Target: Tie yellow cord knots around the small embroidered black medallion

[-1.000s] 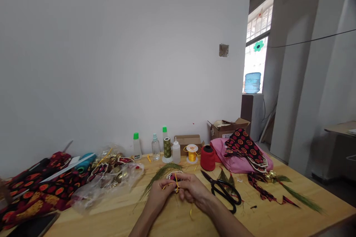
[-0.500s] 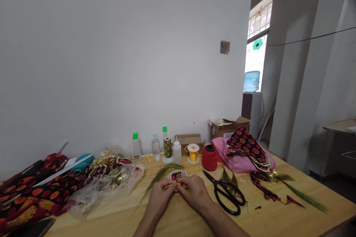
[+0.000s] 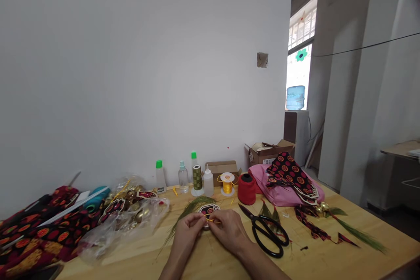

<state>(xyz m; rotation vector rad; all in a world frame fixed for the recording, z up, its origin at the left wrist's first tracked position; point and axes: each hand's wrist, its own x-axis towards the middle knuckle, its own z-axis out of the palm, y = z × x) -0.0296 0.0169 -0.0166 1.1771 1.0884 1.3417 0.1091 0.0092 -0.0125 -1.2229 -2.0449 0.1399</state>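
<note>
Both my hands meet low in the middle of the head view, over the wooden table [image 3: 141,258]. My left hand [image 3: 188,232] pinches a yellow cord [image 3: 208,216] between thumb and fingertips. From the other side my right hand [image 3: 228,229] is closed on the same cord, which loops between the fingertips. Just behind the fingers lies a dark patterned ornament [image 3: 209,208] with a pale border, its lower part hidden by the hands. A green tassel [image 3: 187,210] spreads out to its left on the tabletop.
Black-handled scissors [image 3: 267,232] lie right of my hand. A red thread cone [image 3: 246,189], a yellow cord spool [image 3: 227,183] and a white squeeze bottle [image 3: 208,182] stand behind. Patterned fabric [image 3: 49,232] and a plastic bag of gold bells [image 3: 131,214] fill the left; pink cloth [image 3: 262,177] lies right.
The fingertips have drawn slightly apart, and more of the yellow cord shows as a loop between them. The camera view has shifted a little.
</note>
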